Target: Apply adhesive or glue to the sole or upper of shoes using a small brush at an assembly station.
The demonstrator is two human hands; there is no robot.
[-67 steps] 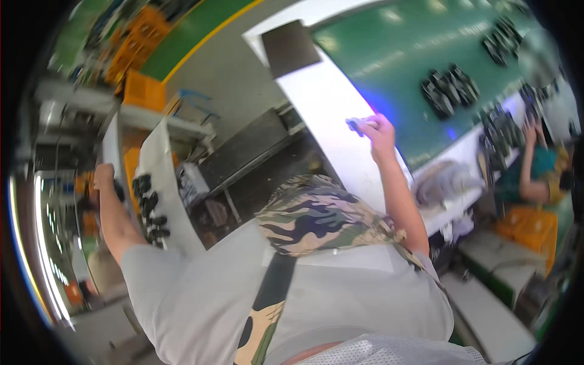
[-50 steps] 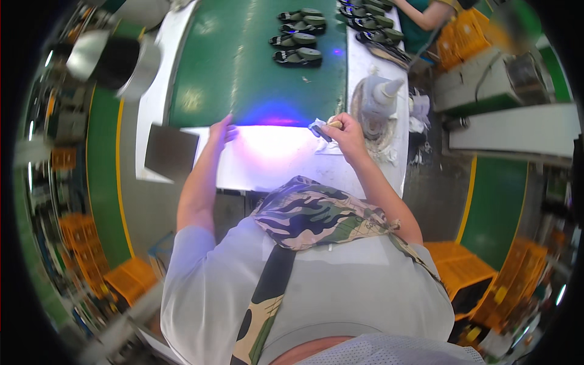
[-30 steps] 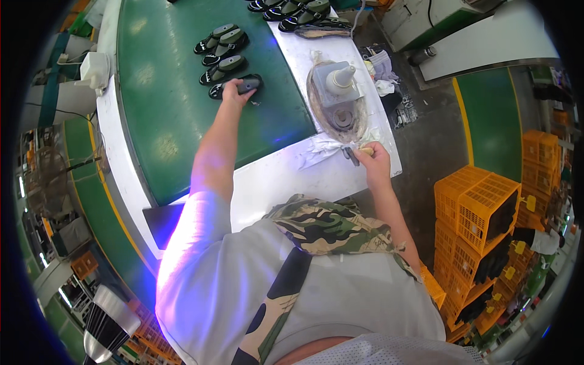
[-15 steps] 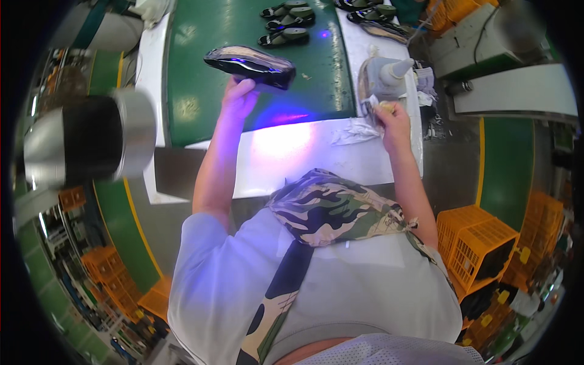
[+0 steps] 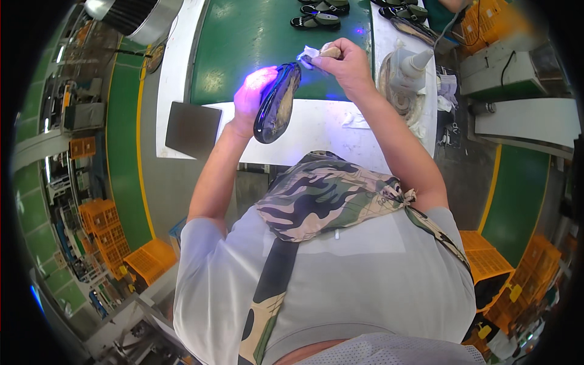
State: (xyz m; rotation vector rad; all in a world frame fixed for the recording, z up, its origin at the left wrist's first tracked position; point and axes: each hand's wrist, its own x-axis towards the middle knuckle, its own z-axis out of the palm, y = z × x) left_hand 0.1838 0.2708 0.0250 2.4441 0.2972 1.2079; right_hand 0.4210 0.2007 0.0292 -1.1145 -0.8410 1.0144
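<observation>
My left hand [image 5: 248, 100] grips a glossy black shoe [image 5: 265, 114] by its side. The shoe stands nearly upright over the near edge of the green table surface, its tan sole turned to the right. My right hand [image 5: 350, 68] pinches a white cloth [image 5: 309, 55] close to the far end of the shoe. Whether the cloth touches the shoe I cannot tell. A yellowish piece also shows at my right fingertips, too small to name. Violet light falls on my left hand and the shoe.
Black shoes [image 5: 315, 22] stand in a row at the far side of the green surface [image 5: 237, 42]; more shoes [image 5: 403, 12] sit far right. A clear squeeze bottle [image 5: 406, 76] and a crumpled white cloth [image 5: 356, 120] lie right. A dark plate [image 5: 193, 129] and a lamp [image 5: 143, 21] are left.
The shoe has come nearer and swung from lying crosswise to nearly upright. My right hand has moved left with the cloth, from beside the bottle to the shoe's far end.
</observation>
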